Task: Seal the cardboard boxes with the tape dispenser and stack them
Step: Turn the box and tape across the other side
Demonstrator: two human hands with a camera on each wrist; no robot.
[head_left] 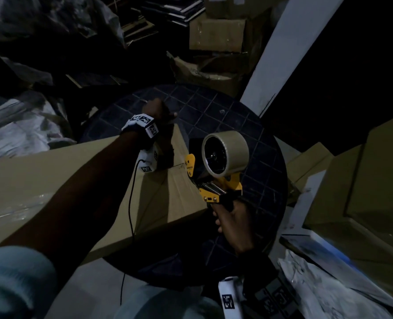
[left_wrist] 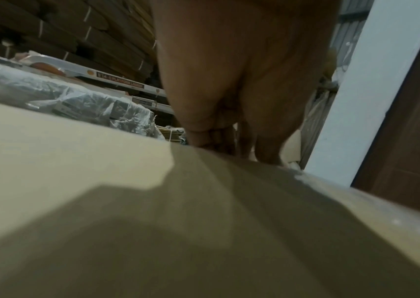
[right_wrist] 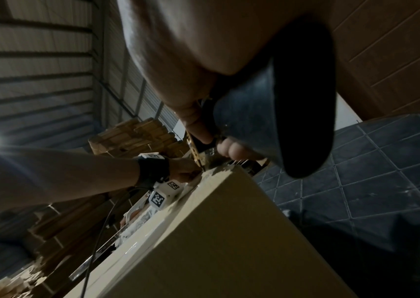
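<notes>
Item: large cardboard box, closed flaps uppermost, lying across the near left part of a round dark tabletop patterned with a grid of lines; its far right corner reaches toward the table's centre, and a seam runs across the top near that end. Left hand: at the far corner of the box, fingers curled down over the edge in the left wrist view, so it grips the box there; a wrist camera unit with black-and-white markers sits on the forearm, a thin black cable trailing back over the cardboard. Right hand: wrapped tightly around the black handle of a yellow tape dispenser, fingers closed on it. The dispenser carries a roll of tan tape and its front end meets the right edge of the box, close to the seam and just beside the left hand. Surroundings: further cardboard boxes stacked beyond the table, another box at right, a white post, crumpled plastic wrap at left. Lighting dim; fine detail at the tape's contact point cannot be made out.
</notes>
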